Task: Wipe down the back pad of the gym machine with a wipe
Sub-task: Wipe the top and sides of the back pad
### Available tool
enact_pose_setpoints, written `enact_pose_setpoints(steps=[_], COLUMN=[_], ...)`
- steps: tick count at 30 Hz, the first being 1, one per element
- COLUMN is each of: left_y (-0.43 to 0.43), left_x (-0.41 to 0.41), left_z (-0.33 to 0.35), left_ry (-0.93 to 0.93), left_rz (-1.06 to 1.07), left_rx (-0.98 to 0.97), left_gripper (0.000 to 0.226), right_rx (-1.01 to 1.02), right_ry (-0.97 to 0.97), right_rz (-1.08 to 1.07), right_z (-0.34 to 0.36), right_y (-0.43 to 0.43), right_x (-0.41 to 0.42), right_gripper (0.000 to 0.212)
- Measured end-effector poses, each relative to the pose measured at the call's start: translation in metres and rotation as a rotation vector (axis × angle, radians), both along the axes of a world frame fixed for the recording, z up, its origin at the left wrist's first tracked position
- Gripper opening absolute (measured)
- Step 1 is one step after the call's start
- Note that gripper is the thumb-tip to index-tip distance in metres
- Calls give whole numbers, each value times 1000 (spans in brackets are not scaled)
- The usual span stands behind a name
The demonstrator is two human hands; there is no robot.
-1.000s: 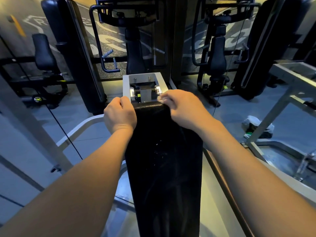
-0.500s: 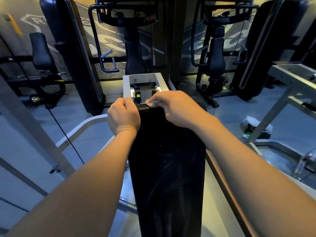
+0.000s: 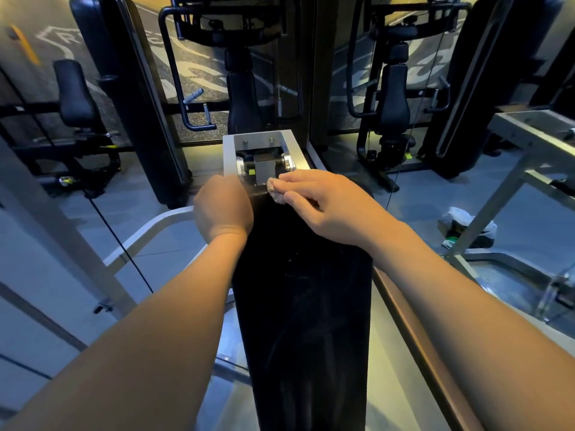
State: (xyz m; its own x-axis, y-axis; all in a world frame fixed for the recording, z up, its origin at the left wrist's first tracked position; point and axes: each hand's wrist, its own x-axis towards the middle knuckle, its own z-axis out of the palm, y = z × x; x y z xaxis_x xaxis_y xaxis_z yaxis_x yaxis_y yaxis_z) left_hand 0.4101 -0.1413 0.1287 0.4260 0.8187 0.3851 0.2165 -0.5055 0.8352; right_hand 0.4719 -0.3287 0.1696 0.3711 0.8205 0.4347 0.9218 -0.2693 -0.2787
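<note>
A long black back pad (image 3: pixel 305 306) runs from the bottom of the head view up to a grey metal bracket (image 3: pixel 258 141). My left hand (image 3: pixel 222 208) grips the pad's top left corner, fingers curled over the edge. My right hand (image 3: pixel 323 202) pinches a small crumpled wipe (image 3: pixel 275 188) between thumb and fingers and presses it on the pad's top edge near the middle. Faint streaks show on the pad's surface.
A curved grey frame rail (image 3: pixel 155 231) sits left of the pad and a brown rail (image 3: pixel 413 334) runs along its right. Black gym machines (image 3: pixel 130 88) stand behind. A white bag (image 3: pixel 466 225) lies on the floor at right, beside a grey frame (image 3: pixel 510 188).
My right hand has slid left along the pad's top edge with the wipe, which now shows more. My left hand has stayed on the top left corner.
</note>
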Motion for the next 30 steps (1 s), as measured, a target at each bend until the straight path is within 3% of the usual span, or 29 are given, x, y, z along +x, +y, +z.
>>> enact_pose_setpoints(steps=[5, 8, 14, 19, 22, 24, 28, 30], left_y=[-3, -3, -6, -8, -7, -6, -8, -9], left_x=[-1, -1, -3, -4, -4, -4, -3, -3], left_z=[3, 3, 3, 4, 5, 3, 3, 3], left_ry=[11, 9, 13, 29, 47, 39, 26, 45], left_rz=[34, 23, 55, 44, 48, 58, 94, 107], left_rx=[18, 19, 24, 47, 35, 33, 64, 76], left_gripper=[49, 51, 42, 41, 38, 36, 33, 35], right_rx=[145, 99, 279, 276, 212, 235, 446, 385], right_ry=[-54, -122, -41, -176, -245, -193, 38, 21], right_rz=[-8, -27, -362, -199, -130, -224, -553, -497], right_z=[-18, -16, -23, -36, -33, -36, -42, -38], right_y=[20, 7, -54, 16, 2, -28, -44, -18], right_x=[-4, 5, 32, -18, -4, 15, 27, 23], right_gripper=[28, 31, 27, 38, 44, 45, 28, 31])
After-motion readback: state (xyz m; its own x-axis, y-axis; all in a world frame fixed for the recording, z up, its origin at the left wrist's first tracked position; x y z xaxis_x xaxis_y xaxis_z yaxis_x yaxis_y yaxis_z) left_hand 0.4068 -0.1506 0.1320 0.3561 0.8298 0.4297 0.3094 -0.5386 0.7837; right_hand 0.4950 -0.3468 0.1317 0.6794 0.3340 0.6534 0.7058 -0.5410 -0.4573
